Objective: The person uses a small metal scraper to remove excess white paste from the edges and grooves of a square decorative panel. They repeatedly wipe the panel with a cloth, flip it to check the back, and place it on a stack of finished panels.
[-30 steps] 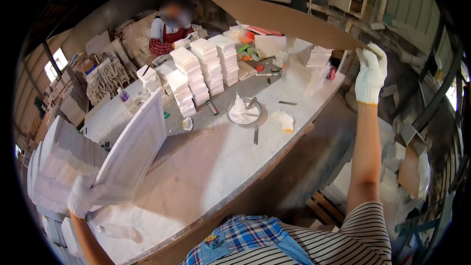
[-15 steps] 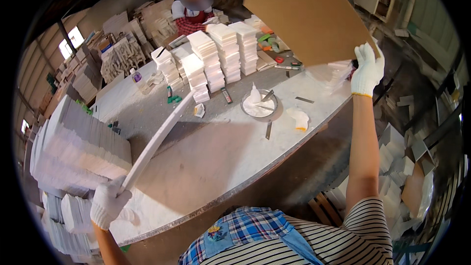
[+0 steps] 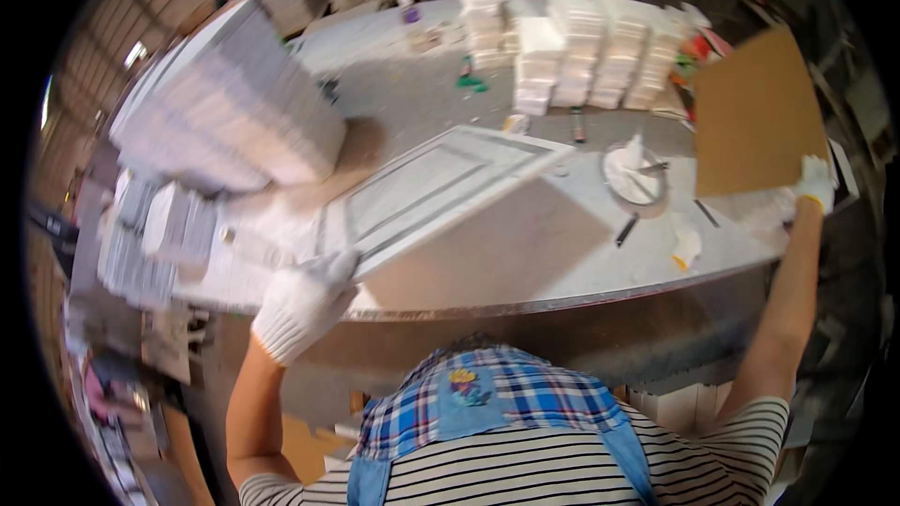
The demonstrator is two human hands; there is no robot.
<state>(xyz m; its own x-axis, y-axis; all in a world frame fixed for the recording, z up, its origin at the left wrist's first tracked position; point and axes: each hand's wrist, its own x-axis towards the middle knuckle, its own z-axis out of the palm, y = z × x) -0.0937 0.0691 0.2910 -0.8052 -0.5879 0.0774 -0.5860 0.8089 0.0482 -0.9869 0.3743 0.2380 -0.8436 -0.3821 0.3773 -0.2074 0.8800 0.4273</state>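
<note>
My left hand [image 3: 305, 305], in a white knit glove, grips the near corner of a white panel [image 3: 436, 183] with a grey rectangular line pattern on its face. The panel is tilted above the table and casts a shadow to its right. At the far right my right hand [image 3: 814, 186], gloved too, is closed on the lower right edge of a brown board [image 3: 761, 117]. That board stands tilted over the table's right end. Part of the right hand's grip is hidden behind the board's edge.
A tall stack of white panels [image 3: 234, 98] stands on the left, smaller stacks [image 3: 173, 225] nearer. White block piles [image 3: 572, 47] line the back. A bowl of white paste [image 3: 635, 183] with a bottle and tools sits right of centre, near a loose glove [image 3: 686, 244].
My view has turned left. The white panel, edge-on before, now shows its patterned face and lies lower. The brown board has come down toward the table's right end.
</note>
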